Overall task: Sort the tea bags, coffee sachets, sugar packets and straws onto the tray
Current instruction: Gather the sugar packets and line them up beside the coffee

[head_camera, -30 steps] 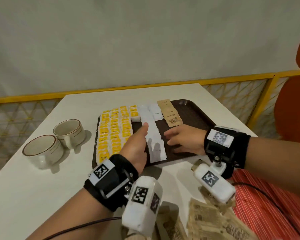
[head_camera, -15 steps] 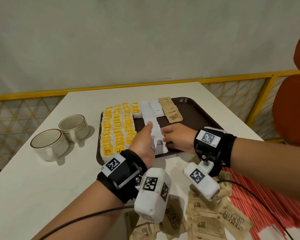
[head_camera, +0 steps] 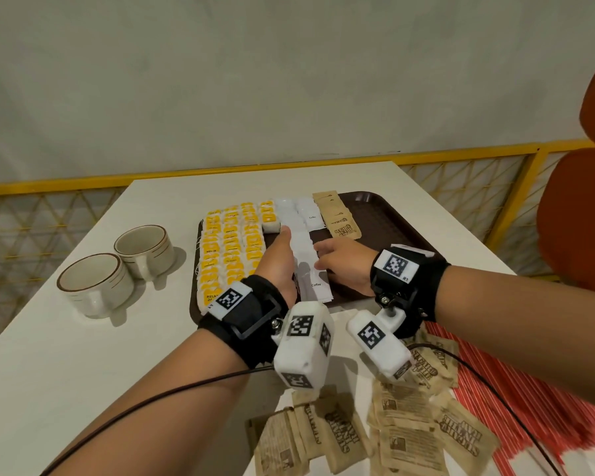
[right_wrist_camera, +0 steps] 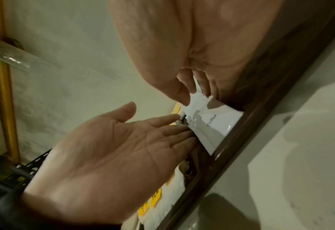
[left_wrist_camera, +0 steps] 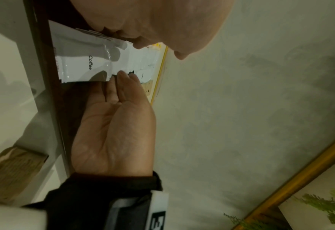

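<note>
A dark brown tray holds yellow-tagged tea bags on its left, a column of white coffee sachets in the middle and brown sugar packets at the back. My left hand lies flat-edged against the column's left side, fingers straight. On the right side of the column, my right hand touches the sachets' edge with straight fingers. Neither hand holds anything.
Loose brown sugar packets lie on the white table near me. Red straws are spread at the right edge. Two empty cups stand left of the tray. A yellow railing runs behind the table.
Both hands have stayed on either side of the coffee column, a little closer together. My head has tipped down, so more loose sugar packets and straws show.
</note>
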Demonstrator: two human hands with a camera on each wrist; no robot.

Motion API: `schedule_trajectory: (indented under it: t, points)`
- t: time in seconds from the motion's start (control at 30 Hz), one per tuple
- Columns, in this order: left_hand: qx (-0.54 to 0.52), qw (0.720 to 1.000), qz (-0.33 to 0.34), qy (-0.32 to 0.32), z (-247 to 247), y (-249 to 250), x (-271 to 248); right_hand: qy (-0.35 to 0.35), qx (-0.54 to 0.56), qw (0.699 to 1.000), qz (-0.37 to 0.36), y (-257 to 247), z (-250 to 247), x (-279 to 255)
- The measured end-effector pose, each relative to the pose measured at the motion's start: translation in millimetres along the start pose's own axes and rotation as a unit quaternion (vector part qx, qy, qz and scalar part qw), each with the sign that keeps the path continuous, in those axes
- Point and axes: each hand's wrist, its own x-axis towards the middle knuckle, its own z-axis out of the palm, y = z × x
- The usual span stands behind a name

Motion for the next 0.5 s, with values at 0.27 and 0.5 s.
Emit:
schedule_trajectory:
  t: [0.27,0.5]
  points:
    - [0.007,1.0,0.015,0.0,1,7,-21,0.049,-0.025,0.998,-0.008,-4,-13,-9]
    - [0.325,0.926,0.13,-0.14,-43,-4,-52,-0.139,-0.346,0.926,-0.055,5,-76,-91]
